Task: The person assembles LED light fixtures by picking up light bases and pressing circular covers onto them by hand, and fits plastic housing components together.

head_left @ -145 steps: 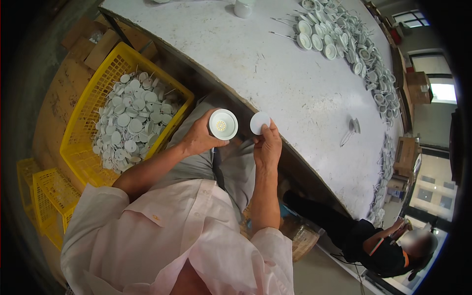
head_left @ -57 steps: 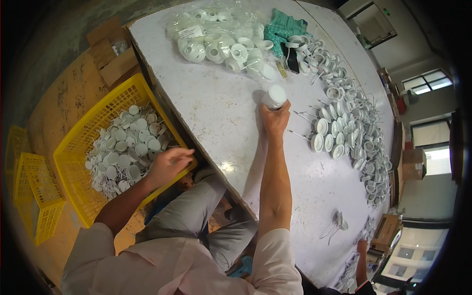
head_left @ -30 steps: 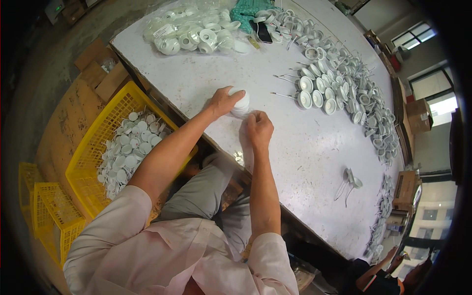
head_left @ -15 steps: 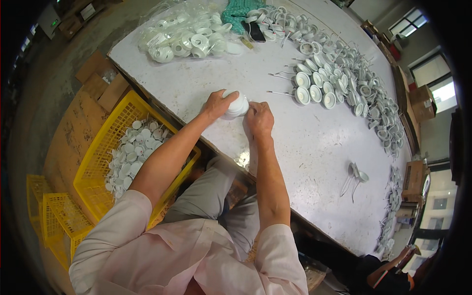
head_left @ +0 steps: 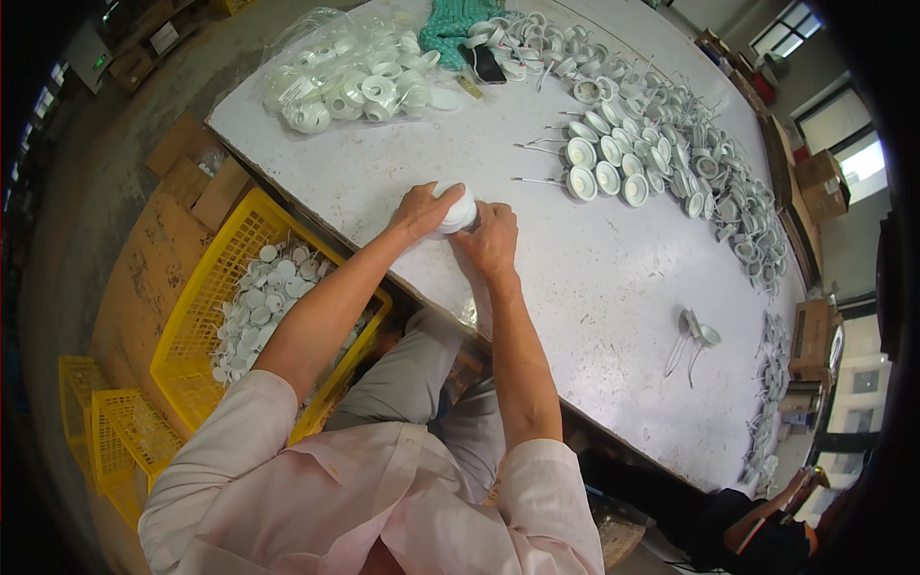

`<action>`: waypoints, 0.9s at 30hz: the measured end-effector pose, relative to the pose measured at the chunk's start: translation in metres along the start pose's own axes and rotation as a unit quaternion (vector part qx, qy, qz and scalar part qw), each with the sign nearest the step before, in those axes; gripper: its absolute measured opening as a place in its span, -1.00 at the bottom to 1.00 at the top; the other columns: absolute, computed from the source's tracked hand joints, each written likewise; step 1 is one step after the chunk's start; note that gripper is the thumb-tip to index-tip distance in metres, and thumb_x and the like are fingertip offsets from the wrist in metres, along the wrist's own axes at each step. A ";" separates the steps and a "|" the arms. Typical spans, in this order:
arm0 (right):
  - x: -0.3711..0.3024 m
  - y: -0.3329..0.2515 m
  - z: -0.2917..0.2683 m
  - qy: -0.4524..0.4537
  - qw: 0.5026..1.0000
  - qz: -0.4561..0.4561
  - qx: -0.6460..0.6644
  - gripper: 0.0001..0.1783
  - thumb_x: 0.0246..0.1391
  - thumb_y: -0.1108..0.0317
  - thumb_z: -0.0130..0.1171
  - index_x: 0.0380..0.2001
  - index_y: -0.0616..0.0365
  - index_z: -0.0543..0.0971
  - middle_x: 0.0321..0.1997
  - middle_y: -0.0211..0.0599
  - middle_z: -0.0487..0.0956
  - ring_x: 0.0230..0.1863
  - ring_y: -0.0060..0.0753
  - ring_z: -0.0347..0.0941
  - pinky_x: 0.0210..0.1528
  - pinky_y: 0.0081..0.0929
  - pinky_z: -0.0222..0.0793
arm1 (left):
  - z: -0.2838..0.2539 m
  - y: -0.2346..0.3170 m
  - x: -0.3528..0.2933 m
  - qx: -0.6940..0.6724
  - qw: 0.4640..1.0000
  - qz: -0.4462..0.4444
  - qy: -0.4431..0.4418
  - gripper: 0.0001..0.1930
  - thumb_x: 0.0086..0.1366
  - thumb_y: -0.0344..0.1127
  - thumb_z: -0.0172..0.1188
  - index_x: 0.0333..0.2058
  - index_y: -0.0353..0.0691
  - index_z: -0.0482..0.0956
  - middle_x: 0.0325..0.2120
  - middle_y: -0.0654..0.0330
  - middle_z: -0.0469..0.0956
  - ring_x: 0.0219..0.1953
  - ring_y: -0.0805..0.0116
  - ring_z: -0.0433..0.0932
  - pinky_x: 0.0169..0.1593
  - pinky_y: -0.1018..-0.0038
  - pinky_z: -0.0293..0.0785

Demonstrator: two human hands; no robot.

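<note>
A white round lamp housing (head_left: 458, 212) is held just above or on the white table (head_left: 613, 297), near its front edge. My left hand (head_left: 420, 210) grips it from the left, thumb across its top. On the other side my right hand (head_left: 493, 236) is closed, its fingers and thumb pressed at the rim. What lies under the housing is hidden by my hands. Finished-looking round lamps with wires (head_left: 609, 158) lie in rows and heaps to the far right. A clear bag of white lamp housings (head_left: 359, 81) rests at the back left.
A yellow basket (head_left: 182, 335) of small white discs with wires (head_left: 264, 297) stands left of my legs. Two lamps (head_left: 704, 333) lie apart on the right of the table. A phone (head_left: 487, 65) and green cloth (head_left: 450, 29) are at the back. Another person (head_left: 757, 532) is at lower right.
My right hand has shifted slightly down and left, turning so more of its back shows, and now presses closer against the housing. The whole view has shifted a little.
</note>
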State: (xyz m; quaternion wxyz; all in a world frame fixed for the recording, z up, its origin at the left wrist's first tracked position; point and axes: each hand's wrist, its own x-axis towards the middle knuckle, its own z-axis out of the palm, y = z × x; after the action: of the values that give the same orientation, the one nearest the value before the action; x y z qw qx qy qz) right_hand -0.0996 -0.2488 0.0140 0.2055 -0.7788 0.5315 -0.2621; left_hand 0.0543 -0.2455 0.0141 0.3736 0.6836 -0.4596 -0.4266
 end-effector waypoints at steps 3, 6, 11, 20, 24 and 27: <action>-0.008 -0.005 0.006 0.061 0.997 -0.039 -0.016 -0.40 -0.36 0.21 0.40 -0.13 0.13 0.53 -0.18 -0.03 0.48 -0.13 0.02 0.37 -0.11 -0.24 0.35 | 0.008 -0.031 0.004 -0.007 0.997 0.028 0.069 -0.39 0.18 0.10 0.10 -0.15 -0.47 0.49 -0.27 -0.08 0.54 -0.23 0.23 0.54 -0.17 0.40 0.47; -0.014 -0.001 0.006 0.080 0.994 -0.065 -0.039 -0.39 -0.33 0.28 0.38 -0.10 0.19 0.46 -0.14 -0.07 0.46 -0.10 -0.03 0.37 -0.06 -0.27 0.32 | 0.014 -0.028 -0.012 -0.074 0.996 -0.003 0.042 -0.21 0.11 0.28 0.00 -0.02 -0.43 0.42 -0.14 -0.21 0.50 -0.06 0.02 0.49 0.02 0.33 0.38; -0.024 -0.013 -0.004 0.022 0.997 0.009 0.074 -0.37 -0.30 0.28 0.39 -0.10 0.21 0.39 -0.19 0.07 0.51 -0.17 0.10 0.44 -0.13 -0.19 0.37 | 0.015 -0.031 -0.027 -0.141 0.990 0.002 0.019 -0.25 0.14 0.26 -0.03 -0.03 -0.42 0.44 -0.16 -0.15 0.51 -0.08 0.07 0.50 0.01 0.33 0.38; -0.045 -0.023 -0.022 -0.024 0.857 0.106 0.503 -0.44 -0.03 0.44 0.18 0.07 0.34 0.31 -0.13 -0.17 0.52 -0.18 -0.43 0.49 -0.16 -0.52 0.43 | 0.009 -0.016 -0.046 -0.235 0.971 0.044 -0.033 -0.36 0.26 0.15 -0.06 -0.01 -0.40 0.41 -0.19 0.01 0.51 -0.15 0.28 0.48 -0.07 0.43 0.40; -0.046 -0.020 -0.017 -0.006 0.739 0.196 0.645 -0.54 0.07 0.46 0.08 0.06 0.37 0.34 -0.13 -0.15 0.52 -0.19 -0.39 0.50 -0.14 -0.52 0.46 | 0.002 -0.016 -0.047 -0.314 0.947 0.025 -0.070 -0.40 0.28 0.11 -0.05 0.02 -0.37 0.38 -0.22 0.07 0.48 -0.19 0.36 0.46 -0.10 0.47 0.40; -0.045 -0.020 -0.008 0.011 0.712 0.204 0.672 -0.64 0.15 0.46 0.01 0.01 0.37 0.40 -0.13 -0.12 0.52 -0.19 -0.35 0.50 -0.15 -0.50 0.51 | 0.007 -0.023 -0.042 -0.312 0.947 0.045 -0.055 -0.45 0.30 0.12 -0.04 -0.02 -0.30 0.40 -0.20 0.09 0.46 -0.21 0.36 0.48 -0.15 0.42 0.48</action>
State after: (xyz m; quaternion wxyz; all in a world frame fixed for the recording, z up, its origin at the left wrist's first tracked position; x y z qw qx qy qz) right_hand -0.1041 -0.1999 0.0235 0.7171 -0.3049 0.3633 -0.5107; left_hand 0.0463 -0.1992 0.0013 0.5608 0.4869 -0.3534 -0.5688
